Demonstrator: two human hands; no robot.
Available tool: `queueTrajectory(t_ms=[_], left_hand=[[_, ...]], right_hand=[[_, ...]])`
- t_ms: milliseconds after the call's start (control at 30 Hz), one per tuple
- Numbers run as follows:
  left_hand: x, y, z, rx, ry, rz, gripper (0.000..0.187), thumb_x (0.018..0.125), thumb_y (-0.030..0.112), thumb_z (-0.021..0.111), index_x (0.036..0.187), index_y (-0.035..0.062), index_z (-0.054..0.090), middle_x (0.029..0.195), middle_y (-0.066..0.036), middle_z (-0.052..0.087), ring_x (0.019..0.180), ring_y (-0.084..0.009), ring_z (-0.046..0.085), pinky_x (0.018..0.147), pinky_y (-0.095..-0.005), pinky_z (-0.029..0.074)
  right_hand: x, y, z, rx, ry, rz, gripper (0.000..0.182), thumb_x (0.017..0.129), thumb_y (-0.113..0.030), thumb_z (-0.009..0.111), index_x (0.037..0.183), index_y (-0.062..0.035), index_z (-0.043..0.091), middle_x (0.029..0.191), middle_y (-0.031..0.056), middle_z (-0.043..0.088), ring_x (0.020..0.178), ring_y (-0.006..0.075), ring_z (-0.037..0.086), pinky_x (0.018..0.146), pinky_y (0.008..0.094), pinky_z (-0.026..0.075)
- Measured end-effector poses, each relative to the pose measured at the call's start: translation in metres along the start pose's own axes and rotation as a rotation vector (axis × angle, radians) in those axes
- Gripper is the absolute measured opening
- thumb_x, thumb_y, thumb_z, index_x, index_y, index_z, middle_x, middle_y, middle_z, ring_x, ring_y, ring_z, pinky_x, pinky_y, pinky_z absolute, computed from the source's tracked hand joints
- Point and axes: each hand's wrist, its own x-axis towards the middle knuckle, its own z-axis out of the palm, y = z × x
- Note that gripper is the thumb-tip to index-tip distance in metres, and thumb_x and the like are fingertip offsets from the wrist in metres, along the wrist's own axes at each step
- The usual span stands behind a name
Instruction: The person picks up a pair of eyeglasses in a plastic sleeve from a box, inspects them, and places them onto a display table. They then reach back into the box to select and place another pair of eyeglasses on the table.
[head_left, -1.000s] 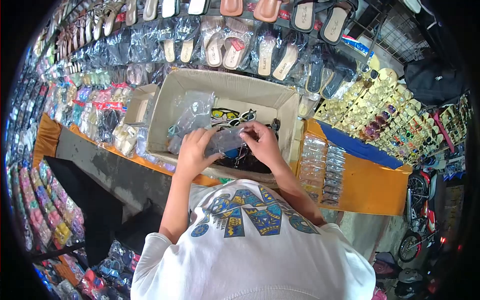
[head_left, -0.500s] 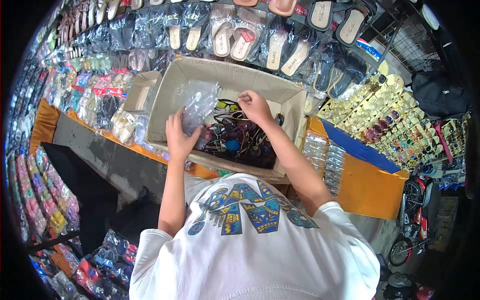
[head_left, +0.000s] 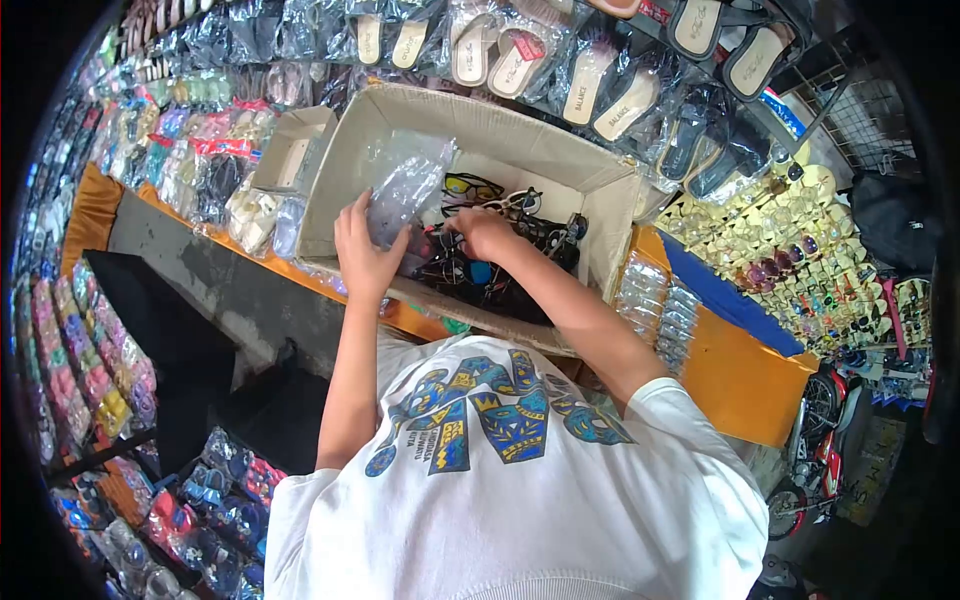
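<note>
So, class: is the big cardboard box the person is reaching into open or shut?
Open. The cardboard box has no lid over it, its inside walls show, and both the left hand and right hand reach among sunglasses inside.

Above the far wall of your cardboard box, the word "BALANCE" runs in dark capitals along the pale insoles of two bagged sandals. Small lettering also marks the blue-and-yellow print on your white T-shirt, low at its left edge, but it is too small to make out. Nothing else can be read.
</note>
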Motion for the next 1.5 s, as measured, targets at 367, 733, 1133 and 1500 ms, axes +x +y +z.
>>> queueTrajectory(t_ms=[367, 733, 1133, 1500], left_hand=[[0.001, -0.003, 0.005, 0.001, -0.017, 0.02, 0.075, 0.074, 0.018, 0.088, 0.14, 0.0045, 0.055, 0.127, -0.017, 0.061, 0.117, -0.0378, 0.058, 0.103, -0.0469, 0.047], [-0.001, -0.001, 0.004, 0.009, -0.039, 0.008, 0.073, 0.076, 0.019, 0.086, 0.14, 0.003, 0.055, 0.128, -0.018, 0.06, 0.118, -0.0385, 0.057, 0.103, -0.047, 0.046], [-0.005, -0.003, 0.006, 0.047, -0.061, -0.002, 0.074, 0.077, 0.022, 0.087, 0.141, 0.0036, 0.054, 0.127, -0.019, 0.06, 0.118, -0.0398, 0.057, 0.103, -0.0472, 0.047], [-0.004, -0.001, 0.005, 0.02, -0.051, 0.028, 0.073, 0.077, 0.022, 0.087, 0.14, 0.0028, 0.055, 0.125, -0.019, 0.061, 0.117, -0.04, 0.057, 0.102, -0.0474, 0.047]], right_hand=[[0.058, 0.018, 0.031, -0.025, -0.137, -0.031, 0.03, 0.091, -0.023, 0.065, 0.117, -0.0123, 0.075, 0.121, 0.017, 0.073, 0.118, 0.0367, 0.067, 0.101, 0.0475, 0.052], [0.037, 0.074, -0.005, 0.208, -0.061, 0.09, 0.03, 0.086, -0.034, 0.08, 0.105, -0.0106, 0.075, 0.104, 0.0153, 0.076, 0.101, 0.0349, 0.072, 0.086, 0.0462, 0.055], [-0.025, 0.058, -0.021, 0.08, 0.515, 0.186, 0.037, 0.08, -0.033, 0.083, 0.104, -0.0078, 0.07, 0.103, 0.0147, 0.072, 0.097, 0.0362, 0.07, 0.085, 0.0484, 0.056], [-0.088, 0.001, 0.016, -0.26, -0.216, -0.196, 0.068, 0.064, -0.032, 0.093, 0.124, -0.0112, 0.071, 0.117, 0.013, 0.071, 0.113, 0.0367, 0.067, 0.098, 0.0484, 0.052]])
